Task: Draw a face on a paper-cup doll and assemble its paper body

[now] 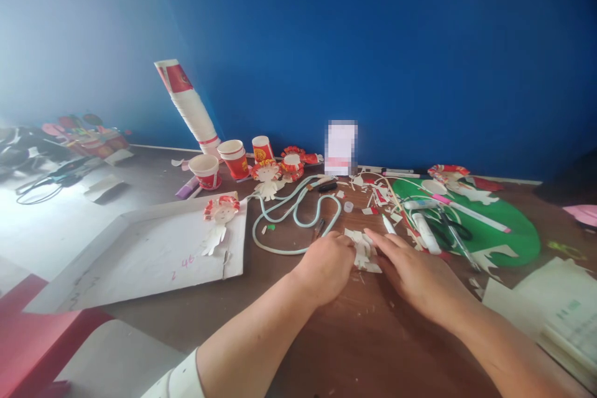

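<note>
A white paper cutout [362,250] with notched edges lies on the brown table between my hands. My left hand [328,268] is closed, its curled fingers at the cutout's left edge; its fingertips are partly hidden. Stretched out, the fingers of my right hand [415,270] rest along the cutout's right edge. Just beyond that hand are a white capped marker [388,224] and a white tube [425,233]. Close past my left hand runs a pale blue cord [280,252], with a dark pen-like object [319,228] near it.
Left stands a white box lid [153,255] bearing a cut-paper figure [221,210]. Red-and-white paper cups [205,172] and a leaning cup stack [191,109] line the blue wall. A green round sheet [513,236] carries pens and scissors. Papers [550,298] lie right; paper scraps [380,193] are scattered mid-table.
</note>
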`<state>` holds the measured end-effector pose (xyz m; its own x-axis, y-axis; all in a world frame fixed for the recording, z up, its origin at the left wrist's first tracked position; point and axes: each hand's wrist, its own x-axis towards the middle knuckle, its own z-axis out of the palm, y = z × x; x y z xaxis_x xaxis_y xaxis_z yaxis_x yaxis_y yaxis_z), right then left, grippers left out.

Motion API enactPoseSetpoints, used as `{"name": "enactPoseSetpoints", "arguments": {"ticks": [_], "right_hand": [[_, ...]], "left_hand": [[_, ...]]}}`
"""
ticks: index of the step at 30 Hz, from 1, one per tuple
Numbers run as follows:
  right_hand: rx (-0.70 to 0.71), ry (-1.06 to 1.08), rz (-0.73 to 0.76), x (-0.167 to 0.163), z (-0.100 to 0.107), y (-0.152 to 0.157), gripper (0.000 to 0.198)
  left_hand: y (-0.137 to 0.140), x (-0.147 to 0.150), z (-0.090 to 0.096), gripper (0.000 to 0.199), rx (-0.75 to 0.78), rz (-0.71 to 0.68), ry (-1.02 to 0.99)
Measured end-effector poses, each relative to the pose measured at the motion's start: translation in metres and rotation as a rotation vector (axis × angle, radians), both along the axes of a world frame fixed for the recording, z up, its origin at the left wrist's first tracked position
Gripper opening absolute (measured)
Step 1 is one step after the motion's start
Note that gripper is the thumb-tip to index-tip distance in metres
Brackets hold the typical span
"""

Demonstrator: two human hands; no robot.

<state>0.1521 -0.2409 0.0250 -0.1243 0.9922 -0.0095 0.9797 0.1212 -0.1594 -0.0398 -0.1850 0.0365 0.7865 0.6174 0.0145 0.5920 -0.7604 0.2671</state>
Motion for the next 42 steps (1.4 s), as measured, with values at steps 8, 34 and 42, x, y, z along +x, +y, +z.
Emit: {"name": "enactPoseSetpoints", "arguments": {"ticks": [8, 34, 42], "right_hand": [[0.043, -0.028, 0.087, -0.008, 0.007, -0.005, 0.034], [-0.007, -0.041, 0.035, -0.010, 0.013, -0.006, 0.035], [-0.014, -0.043, 0.032, -0.011, 0.014, -0.006, 0.033]], "left_hand": [[0.001, -0.004, 0.001, 0.026, -0.026, 0.007, -0.022], [0.000, -0.006, 0.015, 0.029, -0.009, -0.060, 0.109], [-0.001, -0.007, 0.018, 0.029, -0.026, -0.065, 0.112]]}}
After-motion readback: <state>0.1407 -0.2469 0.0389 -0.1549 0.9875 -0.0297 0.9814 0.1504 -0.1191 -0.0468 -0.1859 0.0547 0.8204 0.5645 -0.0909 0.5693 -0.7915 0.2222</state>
